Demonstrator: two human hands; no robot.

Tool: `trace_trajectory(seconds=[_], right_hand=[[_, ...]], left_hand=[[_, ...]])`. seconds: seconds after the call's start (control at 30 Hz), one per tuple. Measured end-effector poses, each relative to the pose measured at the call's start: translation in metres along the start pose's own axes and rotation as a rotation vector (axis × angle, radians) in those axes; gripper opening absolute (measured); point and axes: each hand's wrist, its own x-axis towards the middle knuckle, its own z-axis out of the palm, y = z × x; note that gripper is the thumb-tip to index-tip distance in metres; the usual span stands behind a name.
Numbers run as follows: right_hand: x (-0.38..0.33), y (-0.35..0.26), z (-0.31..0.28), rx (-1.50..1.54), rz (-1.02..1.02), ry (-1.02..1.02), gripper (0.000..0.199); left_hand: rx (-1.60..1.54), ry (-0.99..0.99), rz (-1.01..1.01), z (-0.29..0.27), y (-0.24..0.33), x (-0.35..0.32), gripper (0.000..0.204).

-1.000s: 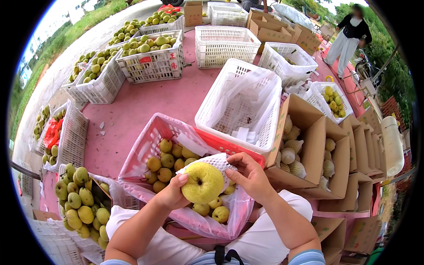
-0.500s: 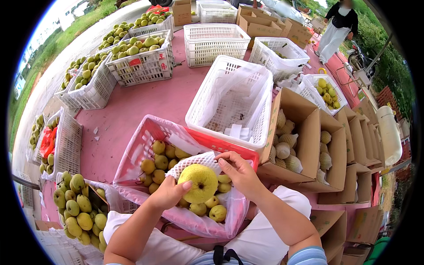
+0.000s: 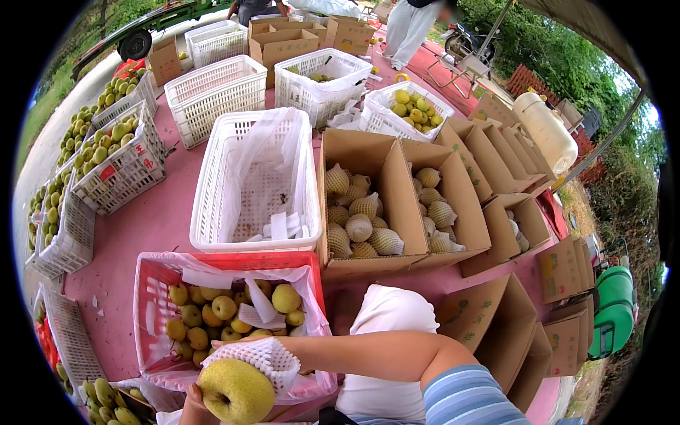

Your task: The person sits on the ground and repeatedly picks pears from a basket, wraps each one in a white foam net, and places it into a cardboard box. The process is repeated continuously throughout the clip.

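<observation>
A large yellow-green pear (image 3: 237, 389) sits low at the lower left, close to my body. My left hand (image 3: 190, 409) grips it from below, and only its edge shows. A white foam net sleeve (image 3: 258, 358) lies over the top of the pear. My right hand (image 3: 297, 352) reaches across from the right and holds this sleeve, its fingers mostly hidden by the mesh. Just beyond stands a red crate (image 3: 152, 273) lined with clear plastic and holding several loose pears (image 3: 285, 297).
A white crate (image 3: 212, 152) with a plastic liner and loose foam sleeves stands behind the red one. Open cardboard boxes (image 3: 397, 202) to the right hold net-wrapped pears. More white crates of fruit line the left and back. A person (image 3: 407, 28) stands at the far back.
The pear has come down from over the red crate toward my body. A foam net sleeve now covers its top, held by my right hand. The view has swung right.
</observation>
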Motion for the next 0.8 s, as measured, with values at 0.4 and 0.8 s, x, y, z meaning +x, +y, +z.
trace_trajectory(seconds=[0.4, 0.8], right_hand=[[0.005, -0.066, 0.010, 0.366, 0.215, 0.475, 0.032], [-0.001, -0.042, 0.051, -1.222, -0.491, 0.511, 0.029]], left_hand=[[-0.063, 0.430, 0.167, -0.017, 0.005, -0.005, 0.085], [0.435, 0.793, 0.412, -0.010, 0.008, 0.035, 0.052]])
